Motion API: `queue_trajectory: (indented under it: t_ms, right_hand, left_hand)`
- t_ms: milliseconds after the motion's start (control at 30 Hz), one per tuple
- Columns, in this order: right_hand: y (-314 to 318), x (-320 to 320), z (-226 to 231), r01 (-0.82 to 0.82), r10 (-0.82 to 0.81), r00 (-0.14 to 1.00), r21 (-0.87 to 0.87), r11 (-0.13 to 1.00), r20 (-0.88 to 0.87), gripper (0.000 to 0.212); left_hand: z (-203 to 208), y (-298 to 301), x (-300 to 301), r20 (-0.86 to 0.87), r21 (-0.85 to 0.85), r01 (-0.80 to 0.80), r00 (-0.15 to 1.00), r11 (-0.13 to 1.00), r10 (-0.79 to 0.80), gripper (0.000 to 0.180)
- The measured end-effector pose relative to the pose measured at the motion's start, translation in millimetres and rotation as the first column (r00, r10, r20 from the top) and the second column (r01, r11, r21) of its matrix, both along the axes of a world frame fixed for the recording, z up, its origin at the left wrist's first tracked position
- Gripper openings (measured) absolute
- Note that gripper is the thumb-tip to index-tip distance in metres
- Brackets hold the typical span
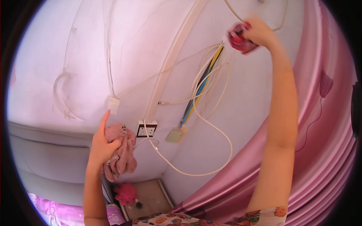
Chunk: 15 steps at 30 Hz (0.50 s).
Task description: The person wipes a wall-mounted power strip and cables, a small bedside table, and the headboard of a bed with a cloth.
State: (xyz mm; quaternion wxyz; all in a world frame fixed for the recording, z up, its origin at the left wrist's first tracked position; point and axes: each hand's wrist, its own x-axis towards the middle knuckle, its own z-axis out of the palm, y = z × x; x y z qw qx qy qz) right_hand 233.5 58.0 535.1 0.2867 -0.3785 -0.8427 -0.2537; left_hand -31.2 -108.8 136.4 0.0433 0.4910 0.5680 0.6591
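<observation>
Nearest the camera, a floral sleeve (241, 219) fills the lower edge, and both bare forearms rise from it toward a pale wall (75, 56). Fingers of the left hand (101, 145) are curled tight around a dusty-pink plush toy (121, 150), whose limp limbs dangle below the palm, while the index finger points straight up. Just beside that toy, on the wall, sits a white socket (147, 129), with a small white box (113, 105) hanging a little above the fingertip. Raised high at the upper right, the right hand (260, 32) is closed on a red-pink cloth-like bundle (239, 39), pressed near the wall where a thin cream cable (211, 124) loops down; what the bundle is exactly cannot be told, as it is blurred. A sheaf of yellow, blue and black wires (201, 84) runs down between the two hands to a small greenish box (174, 135). Pink satin curtain (324, 150) drapes along the right side. Low down, a red plush toy (126, 193) lies beside a brown mat (151, 197), well apart from both hands
</observation>
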Motion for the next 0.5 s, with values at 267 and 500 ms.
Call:
queue_trajectory:
  t_ms: [267, 500]
  right_hand:
    - [141.7, 54.2, -4.3, 0.257, -0.159, 0.955, 0.433, 0.864, -0.251, 0.037]
    - [205.2, 60.7, 52.0, 0.172, 0.017, 0.969, 0.725, 0.667, -0.246, 0.026]
  left_hand:
    - [25.9, -21.1, 15.5, 0.377, 0.153, 0.210, 0.891, 0.966, -0.254, 0.067]
    - [36.5, -36.4, 31.6, 0.410, 0.184, 0.074, 0.901, 0.980, -0.145, 0.071]
